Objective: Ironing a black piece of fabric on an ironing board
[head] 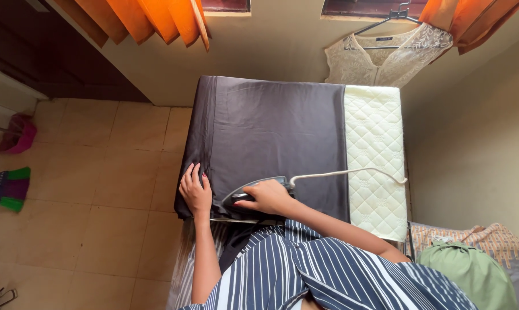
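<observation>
Obs: I see the iron [253,192] low centre of the frame, on the near edge of the dark cloth [271,132] spread over the table [375,149]. Right hand [269,197] is wrapped over its handle, fingers closed around it. Left hand [194,191] lies flat just left of the iron, fingers spread, pressing the cloth at its folded left edge. The iron's long axis runs left to right, tip toward the left hand; the right hand is the nearer. The white cord [351,171] trails right across the quilted cream pad. Soleplate hidden under hand and body. Lace top [385,54] on a hanger, upper right. Green bundle [471,270] cut off lower right.
</observation>
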